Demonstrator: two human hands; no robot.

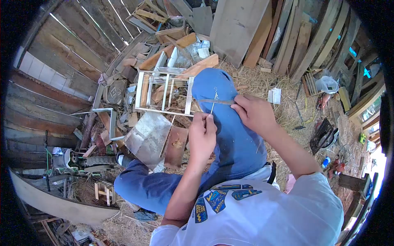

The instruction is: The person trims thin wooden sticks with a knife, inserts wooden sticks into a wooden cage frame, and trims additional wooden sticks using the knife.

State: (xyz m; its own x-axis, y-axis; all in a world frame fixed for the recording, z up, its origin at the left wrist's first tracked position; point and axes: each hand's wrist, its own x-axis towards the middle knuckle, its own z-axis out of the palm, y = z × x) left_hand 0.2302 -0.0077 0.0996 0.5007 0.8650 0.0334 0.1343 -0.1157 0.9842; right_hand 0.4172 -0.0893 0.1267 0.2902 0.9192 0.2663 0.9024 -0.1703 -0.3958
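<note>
My left hand point(204, 130) pinches a thin pale stick point(212, 108) that points up toward my raised knee. In my right hand point(253, 111), thumb and fingers are closed on one end of a narrow, flat, blade-like strip point(216, 101). The strip lies across the blue trouser leg point(234, 131) and crosses the stick near its upper end. Whether it is a knife or a plain strip, I cannot tell. Left of my knee stands a small wooden frame with thin bars point(164, 92).
A metal sheet point(148, 133) and a brownish board point(175, 146) lean left of my leg. Scrap wood point(172, 39) is heaped beyond. Tall planks point(238, 30) rest against the wall. A clear plastic tub point(327, 84) and a black object point(323, 135) lie at right on straw.
</note>
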